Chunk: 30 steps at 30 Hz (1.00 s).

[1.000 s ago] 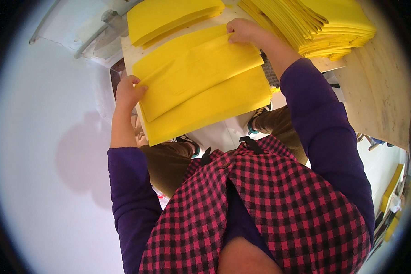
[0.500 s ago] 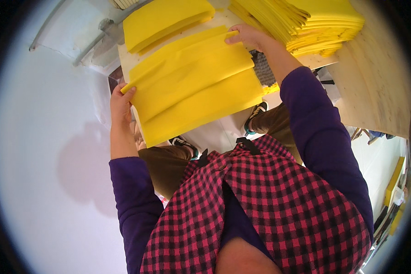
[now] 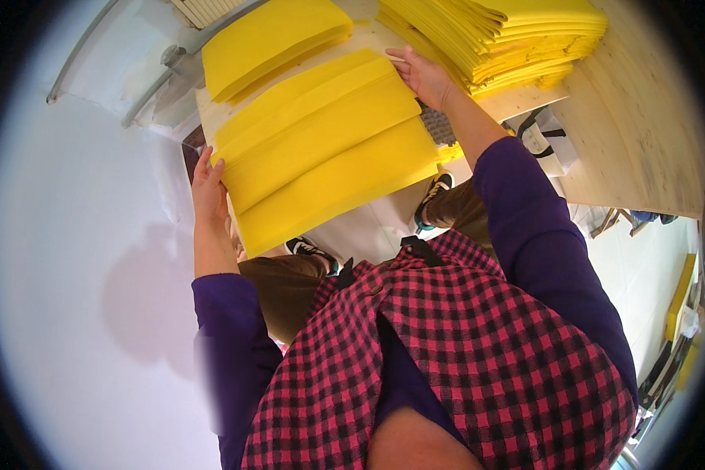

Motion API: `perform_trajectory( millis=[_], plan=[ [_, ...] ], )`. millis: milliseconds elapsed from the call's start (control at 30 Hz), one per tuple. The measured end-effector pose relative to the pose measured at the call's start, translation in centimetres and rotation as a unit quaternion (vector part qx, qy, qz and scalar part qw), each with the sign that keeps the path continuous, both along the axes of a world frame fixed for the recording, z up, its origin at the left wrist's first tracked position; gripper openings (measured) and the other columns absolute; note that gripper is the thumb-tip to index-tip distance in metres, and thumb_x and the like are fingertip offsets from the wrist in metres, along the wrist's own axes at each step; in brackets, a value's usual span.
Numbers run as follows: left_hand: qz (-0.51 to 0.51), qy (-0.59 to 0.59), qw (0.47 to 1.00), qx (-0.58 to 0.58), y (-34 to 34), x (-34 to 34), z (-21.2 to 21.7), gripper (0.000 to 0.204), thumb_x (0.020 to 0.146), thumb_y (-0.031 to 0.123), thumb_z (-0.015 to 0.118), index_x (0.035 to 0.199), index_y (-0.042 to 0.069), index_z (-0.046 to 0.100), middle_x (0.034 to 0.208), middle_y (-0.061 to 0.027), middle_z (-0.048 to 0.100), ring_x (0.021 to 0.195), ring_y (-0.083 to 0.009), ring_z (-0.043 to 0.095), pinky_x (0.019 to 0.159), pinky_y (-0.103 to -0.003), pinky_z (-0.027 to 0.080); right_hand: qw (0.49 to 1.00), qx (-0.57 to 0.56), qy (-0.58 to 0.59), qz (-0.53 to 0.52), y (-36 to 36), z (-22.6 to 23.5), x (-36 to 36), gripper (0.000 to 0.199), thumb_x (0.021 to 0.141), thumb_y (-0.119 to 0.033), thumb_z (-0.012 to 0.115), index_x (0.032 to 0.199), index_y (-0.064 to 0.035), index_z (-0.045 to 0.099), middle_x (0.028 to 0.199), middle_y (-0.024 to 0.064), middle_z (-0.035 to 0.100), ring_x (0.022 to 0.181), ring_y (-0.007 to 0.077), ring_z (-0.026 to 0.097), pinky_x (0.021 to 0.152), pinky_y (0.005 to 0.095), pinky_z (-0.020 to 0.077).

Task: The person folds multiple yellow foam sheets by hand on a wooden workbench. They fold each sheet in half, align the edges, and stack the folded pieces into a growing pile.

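Observation:
A wide yellow sheet of fabric-like material lies in front of me with lengthwise folds, its near part hanging over the table's front edge. At its left edge is my left hand, fingers parted and thumb beside the sheet's border. My right hand is by the sheet's far right corner, its fingers stretched out and not gripping. Behind the sheet rests a folded yellow bundle.
A tall pile of folded yellow pieces stands at the far right. A wooden board is farther right. Grey textured material shows beside the sheet. A white wall borders my left side.
Both hands have let go of the sheet's far edge and their fingers have opened. The sheet now lies flatter, its folds more level.

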State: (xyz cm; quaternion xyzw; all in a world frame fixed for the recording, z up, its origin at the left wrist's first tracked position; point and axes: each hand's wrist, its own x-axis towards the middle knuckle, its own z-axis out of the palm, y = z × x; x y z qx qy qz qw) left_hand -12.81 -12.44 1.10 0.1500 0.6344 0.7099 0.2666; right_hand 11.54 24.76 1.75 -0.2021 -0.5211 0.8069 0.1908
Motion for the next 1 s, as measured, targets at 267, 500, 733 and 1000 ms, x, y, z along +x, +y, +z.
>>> perform_trajectory(
  millis=[267,500,733,1000],
  plan=[
    [0.002,-0.015,0.999,0.05,-0.1,0.7,-0.5,0.045,0.095,0.007,0.051,0.138,0.003,0.038,0.124,-0.0117,0.056,0.112,-0.0201,0.056,0.092,-0.032,0.048,0.99,0.137,-0.027,-0.018,-3.5,0.9,0.6,0.069,0.098,-0.057,0.028,0.146,-0.0084,0.029,0.146,0.0115,0.035,0.132,0.0238,0.037,0.109,0.0364,0.0321],
    [-0.008,-0.007,0.998,0.067,-0.2,0.5,-1.5,0.042,0.097,0.009,0.049,0.138,0.003,0.039,0.126,-0.0117,0.054,0.114,-0.0203,0.054,0.093,-0.032,0.047,0.976,0.203,-0.08,0.003,-3.8,0.2,0.3,0.073,0.095,-0.06,0.032,0.147,-0.0092,0.028,0.15,0.0146,0.03,0.138,0.027,0.028,0.112,0.0379,0.0252],
    [0.021,-0.023,0.996,0.078,-0.1,-0.2,-2.0,0.034,0.098,0.012,0.047,0.131,0.001,0.047,0.124,-0.0113,0.055,0.112,-0.0195,0.055,0.092,-0.031,0.047,0.962,0.253,-0.104,0.005,-3.1,-0.8,0.2,0.072,0.095,-0.06,0.035,0.145,-0.0079,0.032,0.149,0.0129,0.033,0.136,0.025,0.031,0.111,0.035,0.0252],
    [0.06,-0.037,0.996,0.047,0.4,-0.3,-1.6,0.029,0.095,0.006,0.05,0.124,0.0,0.053,0.114,-0.0107,0.061,0.102,-0.0194,0.06,0.085,-0.03,0.05,0.977,0.196,-0.084,-0.015,-3.0,-0.5,0.2,0.057,0.1,-0.048,0.034,0.141,-0.0085,0.04,0.141,0.0117,0.043,0.126,0.0221,0.044,0.105,0.0326,0.0351]
  ],
)
